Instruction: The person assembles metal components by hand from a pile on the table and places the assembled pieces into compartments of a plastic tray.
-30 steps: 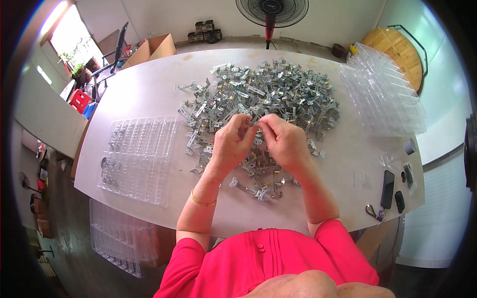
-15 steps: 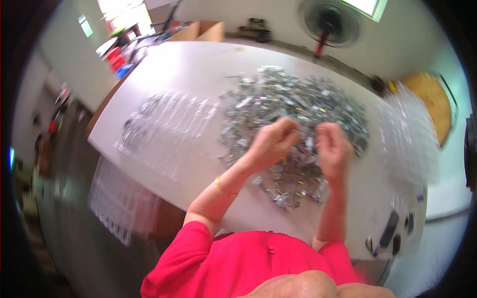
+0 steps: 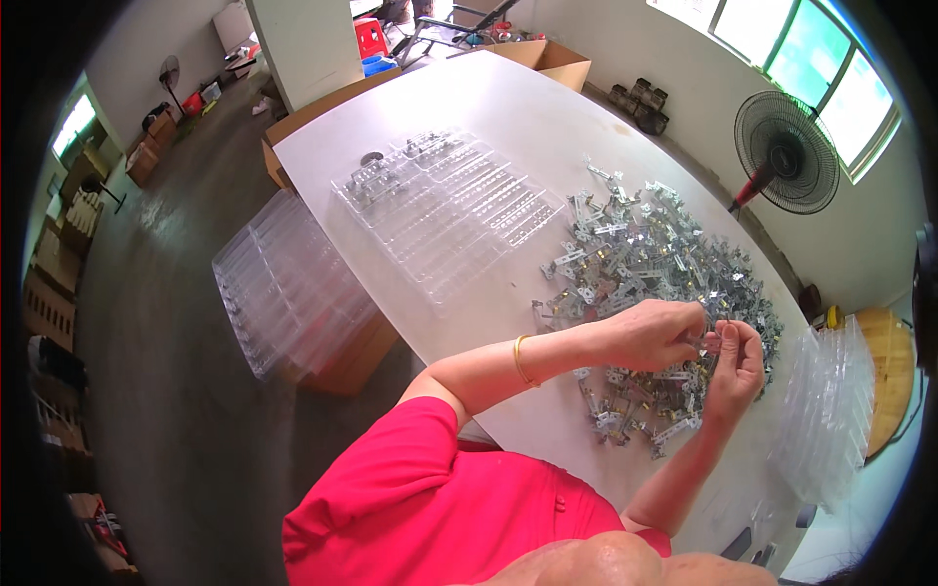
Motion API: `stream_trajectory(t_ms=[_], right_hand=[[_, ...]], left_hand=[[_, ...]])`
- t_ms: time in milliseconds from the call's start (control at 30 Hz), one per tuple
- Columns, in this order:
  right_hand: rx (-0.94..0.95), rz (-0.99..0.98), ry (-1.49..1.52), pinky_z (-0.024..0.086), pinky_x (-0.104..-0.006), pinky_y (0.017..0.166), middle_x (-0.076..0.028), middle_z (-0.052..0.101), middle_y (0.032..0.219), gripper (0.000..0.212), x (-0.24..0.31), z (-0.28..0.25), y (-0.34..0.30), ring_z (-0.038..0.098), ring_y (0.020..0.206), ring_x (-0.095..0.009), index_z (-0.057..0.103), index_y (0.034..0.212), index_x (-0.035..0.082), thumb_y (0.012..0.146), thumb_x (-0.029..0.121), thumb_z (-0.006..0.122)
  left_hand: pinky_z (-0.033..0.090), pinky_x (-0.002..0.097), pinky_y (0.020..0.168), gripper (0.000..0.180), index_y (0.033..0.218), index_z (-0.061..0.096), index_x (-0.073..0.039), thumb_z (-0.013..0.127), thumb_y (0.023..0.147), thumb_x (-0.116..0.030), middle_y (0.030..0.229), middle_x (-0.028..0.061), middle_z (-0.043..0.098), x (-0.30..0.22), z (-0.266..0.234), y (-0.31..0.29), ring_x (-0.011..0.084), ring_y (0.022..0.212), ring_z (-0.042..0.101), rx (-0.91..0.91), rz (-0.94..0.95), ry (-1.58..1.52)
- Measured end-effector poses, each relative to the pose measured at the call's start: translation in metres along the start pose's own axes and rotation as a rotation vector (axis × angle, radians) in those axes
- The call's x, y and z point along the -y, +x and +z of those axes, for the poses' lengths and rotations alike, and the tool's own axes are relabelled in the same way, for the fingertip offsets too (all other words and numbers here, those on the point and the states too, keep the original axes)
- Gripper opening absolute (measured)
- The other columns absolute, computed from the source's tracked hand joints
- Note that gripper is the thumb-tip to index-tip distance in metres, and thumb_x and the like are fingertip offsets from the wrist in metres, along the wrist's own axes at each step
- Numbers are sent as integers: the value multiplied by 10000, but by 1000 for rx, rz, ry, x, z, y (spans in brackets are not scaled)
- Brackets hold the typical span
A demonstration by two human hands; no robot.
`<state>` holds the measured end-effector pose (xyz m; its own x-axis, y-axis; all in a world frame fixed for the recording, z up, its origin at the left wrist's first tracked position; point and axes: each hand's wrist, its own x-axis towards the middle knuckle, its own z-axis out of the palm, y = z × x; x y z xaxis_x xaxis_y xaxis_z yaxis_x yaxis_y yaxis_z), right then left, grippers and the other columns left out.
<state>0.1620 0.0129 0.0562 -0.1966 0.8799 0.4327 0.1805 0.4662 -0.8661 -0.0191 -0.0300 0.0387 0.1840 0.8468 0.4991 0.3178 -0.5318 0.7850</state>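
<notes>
A wide pile of small silvery metal brackets (image 3: 645,244), some with brass-coloured bits, covers the right part of the white table (image 3: 489,361). Over its near side my two hands meet, fingertips almost touching. My left hand (image 3: 650,334), with a gold bangle (image 3: 523,361) on the wrist, is closed, its fingertips pointing at the right hand. My right hand (image 3: 738,366) is closed in a pinch, thumb against the fingers. Whatever is between the fingertips is too small and too covered to make out. Loose brackets lie just under both hands.
A clear plastic tray (image 3: 420,225), with some small metal parts at its far end, lies left of the pile. More clear trays are stacked on a cardboard box (image 3: 347,356) at the left and at the right table edge (image 3: 826,410). A fan (image 3: 785,151) stands beyond.
The view has swung left, so the table and pile appear farther right. My hands, apart and blurred before, have come together at the fingertips.
</notes>
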Motion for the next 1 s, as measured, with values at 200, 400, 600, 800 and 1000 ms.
stream_trajectory(t_ms=[200,400,600,800,1000], right_hand=[[-142,-359,-117,521,-297,828,-95,680,1010,68,12,42,-14,640,952,-159,623,1036,24,1019,66,573],[605,-503,-79,535,-402,755,-137,677,963,154,11,107,-106,669,893,-329,634,961,49,839,-36,672],[875,-759,-32,543,-387,788,-76,663,945,138,-30,158,-182,662,870,-268,612,946,88,838,103,696],[915,-725,61,539,-345,734,-54,685,937,145,-23,173,-179,662,834,-234,657,926,85,822,123,750],[891,-771,43,528,-334,716,-52,678,918,157,-34,178,-183,649,795,-218,666,924,78,803,118,758]], left_hand=[[505,431,694,214,1018,556,-13,672,893,-143,841,167,632,6,-21,-36,357,816,655,-128,38,174],[522,346,683,151,978,646,-6,686,904,-132,815,139,663,41,-104,-78,170,745,642,-428,-145,245],[533,307,698,166,981,711,-9,700,893,-150,815,107,711,78,-218,-104,147,734,651,-650,-380,551],[549,382,750,194,908,729,-23,721,848,-207,836,170,728,126,-323,-131,282,781,706,-719,-591,851],[540,434,839,233,892,735,-47,735,816,-267,895,193,730,177,-368,-132,340,897,708,-647,-789,962]])
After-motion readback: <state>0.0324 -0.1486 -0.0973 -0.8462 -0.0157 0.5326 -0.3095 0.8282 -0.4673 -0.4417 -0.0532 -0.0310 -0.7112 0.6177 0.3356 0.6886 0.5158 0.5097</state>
